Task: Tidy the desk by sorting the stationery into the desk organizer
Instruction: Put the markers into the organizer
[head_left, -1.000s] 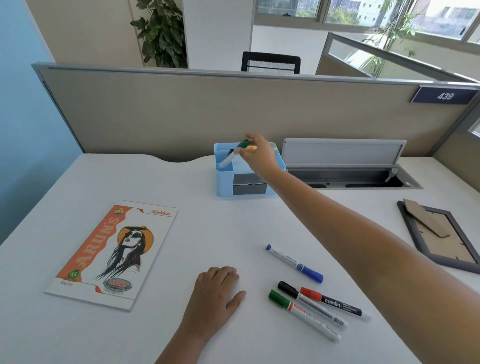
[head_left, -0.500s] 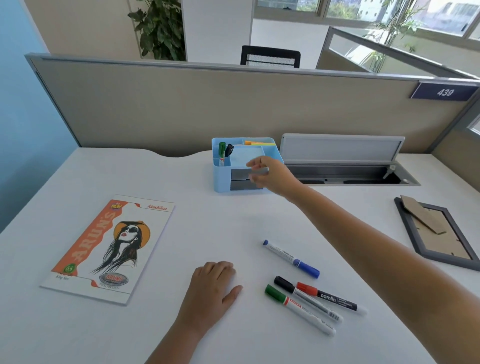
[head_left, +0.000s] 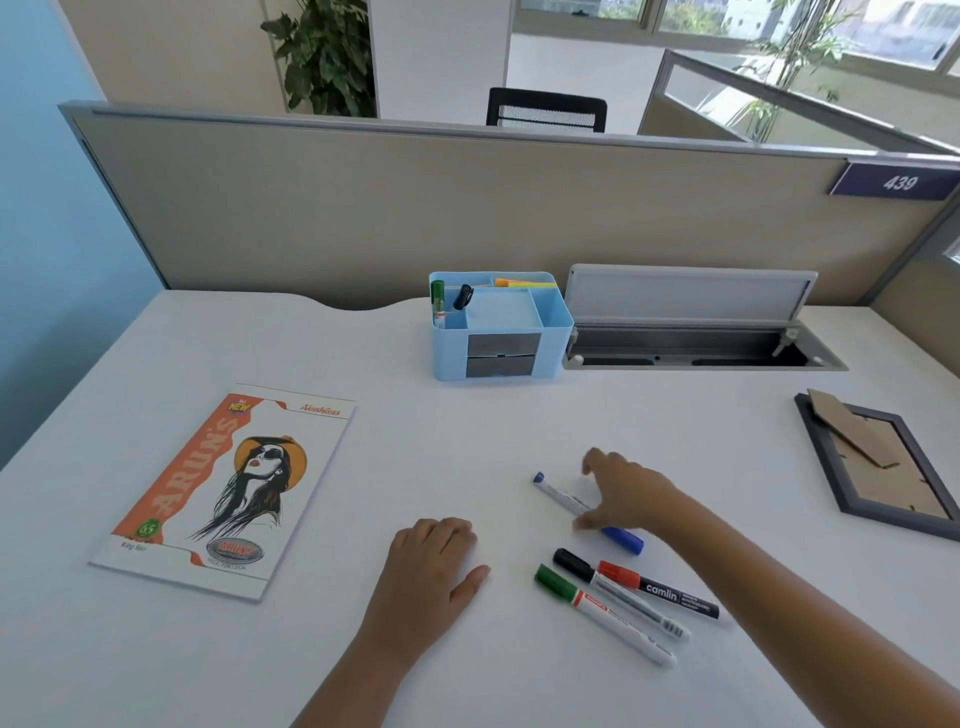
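The blue-capped marker, a slim white barrel, lies on the desk well in front of the pale-blue plastic organizer. The right hand hovers over its middle, fingers spread and loosely curved; whether they touch it I cannot tell. Nearer than the marker, the left hand rests flat, fingers straight.

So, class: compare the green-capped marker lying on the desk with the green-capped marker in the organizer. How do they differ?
The green-capped marker on the desk lies flat; the green-capped marker in the organizer stands upright, cap up. The one on the desk shows its full length beside the black-capped marker; the organizer hides the other's lower part. No hand touches either. Both have green caps and whitish barrels.
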